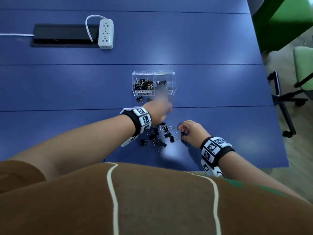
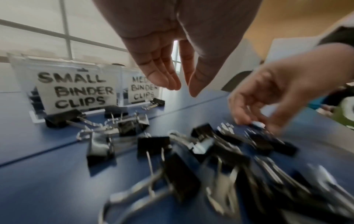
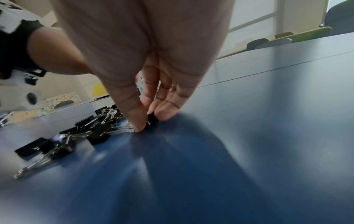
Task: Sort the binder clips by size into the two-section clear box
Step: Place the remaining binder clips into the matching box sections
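A clear two-section box (image 1: 153, 73) stands on the blue table, labelled SMALL BINDER CLIPS (image 2: 76, 89) on the left and a partly hidden label on the right (image 2: 142, 91). Both sections hold black clips. A pile of black binder clips (image 1: 157, 134) lies near the table's front edge. My left hand (image 1: 160, 106) hovers, blurred, between pile and box; in the left wrist view its fingers (image 2: 164, 75) are straight and hold nothing. My right hand (image 1: 188, 131) is at the pile's right edge, thumb and fingers pinching a small black clip (image 3: 152, 119) on the table.
Loose clips (image 1: 139, 99) lie just in front of the box. A white power strip (image 1: 106, 33) and a black cable hatch (image 1: 64, 35) sit at the far left. The table's right edge (image 1: 274, 102) borders green chairs (image 1: 303, 65).
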`<state>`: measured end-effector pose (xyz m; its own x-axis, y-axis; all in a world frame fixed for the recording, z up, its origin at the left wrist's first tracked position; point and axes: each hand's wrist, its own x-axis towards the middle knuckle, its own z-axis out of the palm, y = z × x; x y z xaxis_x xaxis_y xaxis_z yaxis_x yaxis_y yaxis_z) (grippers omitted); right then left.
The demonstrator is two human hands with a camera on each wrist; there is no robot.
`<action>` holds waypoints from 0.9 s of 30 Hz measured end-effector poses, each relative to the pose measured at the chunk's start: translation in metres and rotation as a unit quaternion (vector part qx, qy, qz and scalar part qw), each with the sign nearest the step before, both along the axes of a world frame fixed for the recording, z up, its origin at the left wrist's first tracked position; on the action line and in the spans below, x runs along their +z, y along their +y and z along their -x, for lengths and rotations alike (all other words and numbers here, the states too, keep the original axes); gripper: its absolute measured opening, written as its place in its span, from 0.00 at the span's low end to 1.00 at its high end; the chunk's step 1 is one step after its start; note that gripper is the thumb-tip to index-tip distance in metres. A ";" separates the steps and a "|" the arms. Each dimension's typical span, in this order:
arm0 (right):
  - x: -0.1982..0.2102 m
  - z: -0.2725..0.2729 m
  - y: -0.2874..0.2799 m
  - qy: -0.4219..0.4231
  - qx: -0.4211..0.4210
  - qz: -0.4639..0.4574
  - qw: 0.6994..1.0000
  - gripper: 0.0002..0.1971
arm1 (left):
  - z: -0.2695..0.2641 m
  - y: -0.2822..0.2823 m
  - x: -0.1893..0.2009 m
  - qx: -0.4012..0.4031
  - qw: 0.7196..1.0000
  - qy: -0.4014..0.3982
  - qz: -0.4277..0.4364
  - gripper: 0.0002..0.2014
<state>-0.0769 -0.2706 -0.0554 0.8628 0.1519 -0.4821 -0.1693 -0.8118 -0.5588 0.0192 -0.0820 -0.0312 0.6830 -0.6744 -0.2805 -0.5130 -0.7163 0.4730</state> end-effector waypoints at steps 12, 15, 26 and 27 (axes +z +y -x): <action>0.008 -0.033 0.006 -0.004 -0.149 -0.048 0.988 0.07 | 0.041 0.018 -0.031 0.035 0.998 0.026 -0.055 0.11; 0.027 -0.066 0.020 -0.052 -0.169 -0.096 0.979 0.11 | 0.045 0.020 -0.031 0.064 0.996 0.035 -0.058 0.11; 0.060 -0.151 0.090 -0.101 -0.096 -0.090 0.986 0.10 | 0.048 0.037 -0.014 0.165 0.984 0.065 0.001 0.02; 0.059 -0.148 0.088 -0.103 -0.094 -0.081 0.987 0.11 | 0.049 0.040 -0.014 0.179 0.981 0.069 0.010 0.03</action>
<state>0.0713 -0.1828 0.0040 0.9603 0.0411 -0.2760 -0.1770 -0.6749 -0.7164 -0.0297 -0.0422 -0.0448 0.8335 -0.4052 -0.3756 -0.1616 -0.8288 0.5356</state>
